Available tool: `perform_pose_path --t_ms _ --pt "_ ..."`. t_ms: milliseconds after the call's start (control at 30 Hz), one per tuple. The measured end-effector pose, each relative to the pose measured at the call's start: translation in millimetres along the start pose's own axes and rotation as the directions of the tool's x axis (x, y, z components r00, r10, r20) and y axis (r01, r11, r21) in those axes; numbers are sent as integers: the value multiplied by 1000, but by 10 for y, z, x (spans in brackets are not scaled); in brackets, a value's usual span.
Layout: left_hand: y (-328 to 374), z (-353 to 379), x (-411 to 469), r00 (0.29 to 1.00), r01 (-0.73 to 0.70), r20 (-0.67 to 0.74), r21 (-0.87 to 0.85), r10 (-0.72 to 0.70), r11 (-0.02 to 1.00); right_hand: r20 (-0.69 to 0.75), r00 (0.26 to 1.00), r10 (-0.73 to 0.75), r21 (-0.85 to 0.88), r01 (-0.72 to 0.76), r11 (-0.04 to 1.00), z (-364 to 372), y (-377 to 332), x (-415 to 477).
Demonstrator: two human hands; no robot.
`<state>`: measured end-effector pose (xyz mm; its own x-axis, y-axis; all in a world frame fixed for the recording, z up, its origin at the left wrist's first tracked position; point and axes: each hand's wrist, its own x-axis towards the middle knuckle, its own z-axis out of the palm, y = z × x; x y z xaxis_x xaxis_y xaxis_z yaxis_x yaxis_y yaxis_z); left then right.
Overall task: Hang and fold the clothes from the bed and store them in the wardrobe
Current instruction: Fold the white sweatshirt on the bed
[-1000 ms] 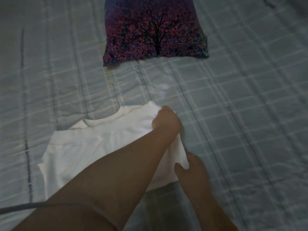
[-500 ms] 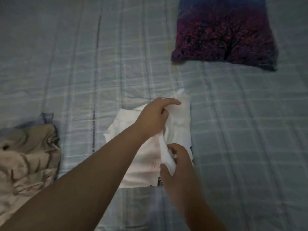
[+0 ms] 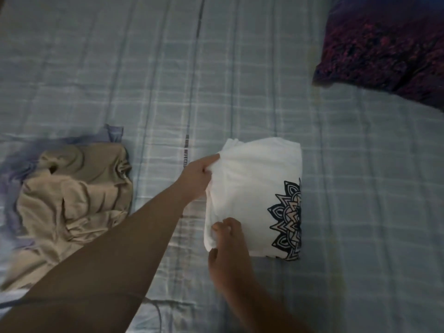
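Shirt: soft white rectangle, mandala print

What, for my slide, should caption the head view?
Left hand and right hand pinch a folded white mandala-print T-shirt on a blue checked bedsheet.

Folded white shirt on the bed, its left edge pinched by left hand and right hand; beige garment lies to the left.
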<state>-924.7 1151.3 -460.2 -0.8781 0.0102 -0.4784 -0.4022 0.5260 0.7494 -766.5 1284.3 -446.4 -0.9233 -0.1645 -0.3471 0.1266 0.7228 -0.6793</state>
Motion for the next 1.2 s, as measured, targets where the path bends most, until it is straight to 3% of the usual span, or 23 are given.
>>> perform_pose_path --t_ms 133,267,400,500,633,700,800,967,1067,1200 --pt "-80 45 80 999 19 -27 -81 -21 997 34 999 -28 -18 28 999 29 -19 0" --pt "-112 142 -47 988 -22 -152 4 23 1000 94 990 -103 -26 106 994 -169 -2 -135" --pt "-201 285 -424 953 -102 -279 77 119 992 -211 964 -163 -130 138 982 -664 289 -229" --pt "-305 437 -787 961 2 -278 46 11 999 -316 946 -72 -216 2 976 -937 685 -289" --pt "-407 660 -1165 944 250 -225 9 -241 968 -171 976 138 -108 -157 982 -981 1084 -318" --pt "-444 732 -1264 930 328 -178 8 -321 945 -98 985 143 -60 -149 987 -929 1164 -292" --pt "-437 825 -1391 939 318 -156 44 -307 947 -55 998 37 -67 -40 997 -819 1232 -284" --pt "-421 849 -1385 929 342 -117 -92 -351 935 -200 952 232 159 -202 966 -893 1189 -307" --pt "-461 868 -1354 907 377 -105 -227 -407 898 -139 974 178 130 -160 978 -973 1219 -404" --pt "-342 902 -1376 914 354 -104 -270 -393 895 -60 994 90 161 -79 984 -1024 1318 -441"
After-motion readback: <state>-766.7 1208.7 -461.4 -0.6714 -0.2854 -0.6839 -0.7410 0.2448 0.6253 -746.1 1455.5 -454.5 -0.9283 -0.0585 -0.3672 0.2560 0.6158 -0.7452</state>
